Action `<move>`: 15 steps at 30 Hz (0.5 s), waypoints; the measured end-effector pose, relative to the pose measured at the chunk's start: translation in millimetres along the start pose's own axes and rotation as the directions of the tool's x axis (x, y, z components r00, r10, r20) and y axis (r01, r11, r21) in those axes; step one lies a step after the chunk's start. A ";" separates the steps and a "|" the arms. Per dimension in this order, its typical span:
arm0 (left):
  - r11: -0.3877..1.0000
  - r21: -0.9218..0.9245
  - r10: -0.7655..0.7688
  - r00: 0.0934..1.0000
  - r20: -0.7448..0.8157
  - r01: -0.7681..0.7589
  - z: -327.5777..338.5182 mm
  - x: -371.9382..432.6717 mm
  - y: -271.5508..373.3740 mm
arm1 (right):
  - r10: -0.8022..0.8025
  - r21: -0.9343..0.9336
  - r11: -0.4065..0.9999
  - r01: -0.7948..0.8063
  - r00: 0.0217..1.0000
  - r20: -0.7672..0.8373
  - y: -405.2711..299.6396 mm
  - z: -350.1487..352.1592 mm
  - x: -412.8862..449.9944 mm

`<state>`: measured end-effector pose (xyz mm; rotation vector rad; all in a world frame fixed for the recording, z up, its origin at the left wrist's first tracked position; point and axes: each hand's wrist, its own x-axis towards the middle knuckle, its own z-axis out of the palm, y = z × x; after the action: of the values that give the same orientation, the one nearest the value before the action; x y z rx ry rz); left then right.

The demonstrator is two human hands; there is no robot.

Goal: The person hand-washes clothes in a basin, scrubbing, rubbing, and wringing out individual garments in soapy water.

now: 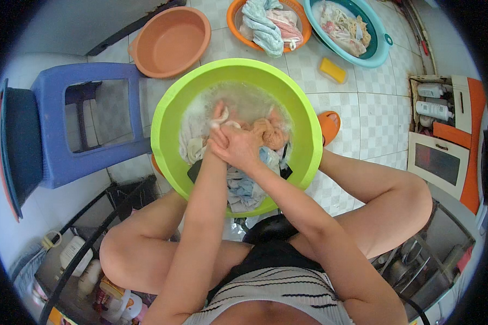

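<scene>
A lime-green plastic basin (309, 134) stands between my knees, holding cloudy, sudsy water and soaked laundry. My left hand (219, 113) is over the water, with a strip of wet white cloth (220, 120) across its fingers. Crossing over at the left wrist, my right hand (240, 146) has curled fingers; whatever lies under them is hidden. A peach-coloured textured cloth (270, 134) bunches up just right of my hands. Nearer to me is a pale blue and grey garment (246, 189), partly covered by my forearms.
Beyond the basin stand a brown tub (168, 44), an orange basin (229, 26) with laundry and a teal basin (374, 57) with more. A yellow sponge (333, 70) lies on the tiles. A blue plastic stool (93, 162) is left; a cabinet (439, 158) is right.
</scene>
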<state>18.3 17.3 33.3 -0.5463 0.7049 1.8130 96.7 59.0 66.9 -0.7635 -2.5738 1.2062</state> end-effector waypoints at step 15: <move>0.932 0.347 0.143 0.986 -0.090 -0.103 -20.3 36.8 -30.3 | 0.286 -0.254 0.928 -0.274 0.958 0.009 65.5 -28.0 59.8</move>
<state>35.5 35.9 -11.9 -0.3813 1.1289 1.7309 80.9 144.2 32.9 -1.2061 -2.7592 0.9840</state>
